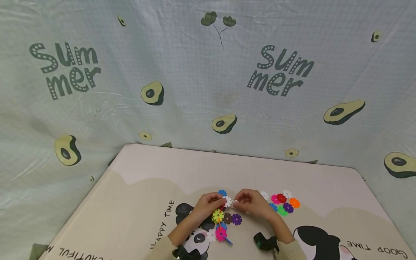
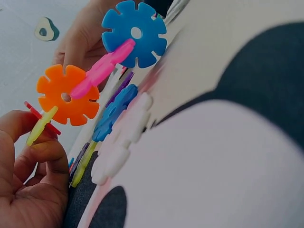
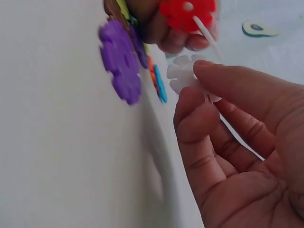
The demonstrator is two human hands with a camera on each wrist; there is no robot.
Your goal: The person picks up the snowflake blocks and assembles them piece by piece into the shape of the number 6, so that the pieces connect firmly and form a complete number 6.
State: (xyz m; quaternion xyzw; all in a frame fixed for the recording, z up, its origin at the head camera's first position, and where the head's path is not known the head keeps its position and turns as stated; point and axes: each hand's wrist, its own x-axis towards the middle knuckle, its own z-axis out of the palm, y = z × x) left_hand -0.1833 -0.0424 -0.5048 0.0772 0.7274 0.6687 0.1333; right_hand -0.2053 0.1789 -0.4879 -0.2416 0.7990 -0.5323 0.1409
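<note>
My left hand (image 1: 207, 206) holds the upper end of a chain of slotted flower-shaped plastic discs. A red disc (image 3: 183, 15), a yellow disc (image 2: 42, 126), an orange disc (image 2: 51, 96), a pink disc (image 2: 104, 68) and a blue disc (image 2: 148, 29) are joined at angles. A white disc (image 1: 227, 201) stands on the red one, beside my left fingertips. Between thumb and index finger, my right hand (image 1: 251, 202) pinches another white disc (image 3: 179, 76), close to the one on the red disc. Whether the two white discs touch, I cannot tell.
Under and beside the chain lie loose discs, among them a purple disc (image 1: 236, 219), a brown disc (image 1: 227, 218) and a white disc (image 1: 211, 235). Right of my right hand several mixed discs, including an orange disc (image 1: 294, 203), lie on the printed table mat (image 1: 143, 206).
</note>
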